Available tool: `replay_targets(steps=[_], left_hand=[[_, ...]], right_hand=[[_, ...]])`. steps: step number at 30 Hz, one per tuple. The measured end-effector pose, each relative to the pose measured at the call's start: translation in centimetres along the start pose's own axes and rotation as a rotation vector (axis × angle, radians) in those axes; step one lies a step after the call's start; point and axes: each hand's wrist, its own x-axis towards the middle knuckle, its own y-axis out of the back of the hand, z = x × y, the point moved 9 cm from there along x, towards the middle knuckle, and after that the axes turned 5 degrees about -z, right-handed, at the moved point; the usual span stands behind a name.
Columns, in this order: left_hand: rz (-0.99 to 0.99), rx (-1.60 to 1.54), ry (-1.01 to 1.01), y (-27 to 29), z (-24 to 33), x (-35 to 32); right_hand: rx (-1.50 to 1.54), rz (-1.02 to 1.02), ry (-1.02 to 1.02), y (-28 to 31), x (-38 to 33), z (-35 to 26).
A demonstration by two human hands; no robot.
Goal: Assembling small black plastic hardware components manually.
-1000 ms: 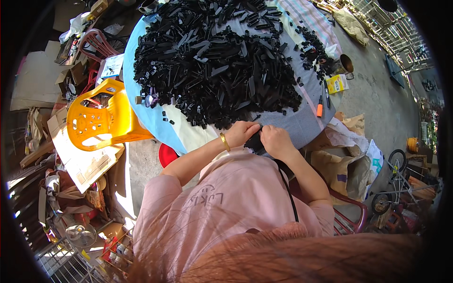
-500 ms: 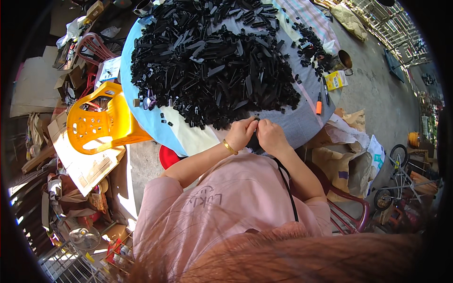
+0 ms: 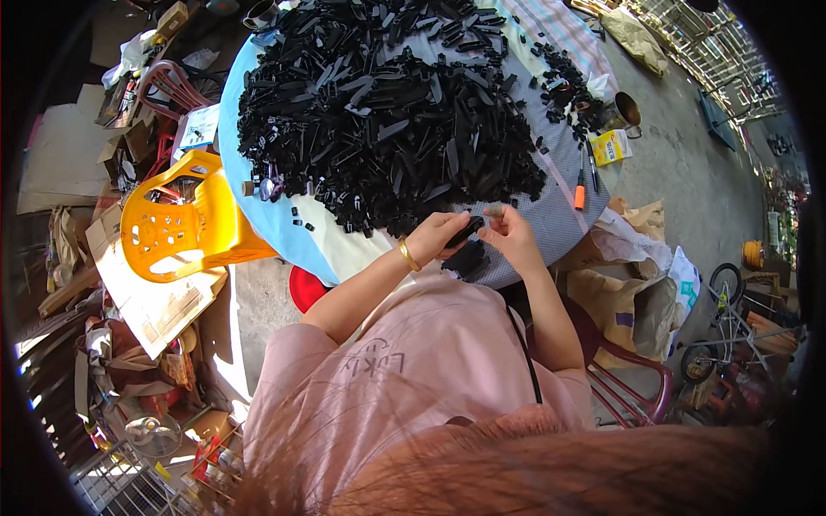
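Grey floor, yellow plastic chair (back pierced with holes), dark red chair, bright sunlit strip

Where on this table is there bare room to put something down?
Grey checked cloth is bare between the right hand and the orange-ended black tool; so is the pale-blue cloth edge beside the yellow plastic chair. Heaped black plastic pieces crowd the middle.

Bright daylight, dark distorted edges

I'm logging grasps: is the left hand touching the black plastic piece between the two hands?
Touching. The head view shows the left hand holding the black plastic piece at its fingers, with no gap between them.
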Motion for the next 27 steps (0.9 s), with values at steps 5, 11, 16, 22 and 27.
replay_targets(steps=[5,11,16,22,27], left_hand=[[0.037,0.103,0.013,0.2,-1.0,-0.2],[0.024,-0.171,0.074,0.8,-3.8,-0.3],[0.085,-0.299,0.054,0.9,-4.5,0.2],[0.089,-0.310,0.047,1.7,-3.6,-0.4],[0.175,-0.380,0.028,2.4,-3.2,-0.3]], right_hand=[[0.219,-0.191,-0.101,-2.2,0.5,1.0],[-0.018,-0.291,-0.259,-1.1,2.2,3.0],[-0.934,0.475,0.077,9.3,5.1,3.5],[-1.067,0.410,0.133,8.2,5.4,4.2],[-0.513,0.338,-0.069,8.4,4.6,5.3]])
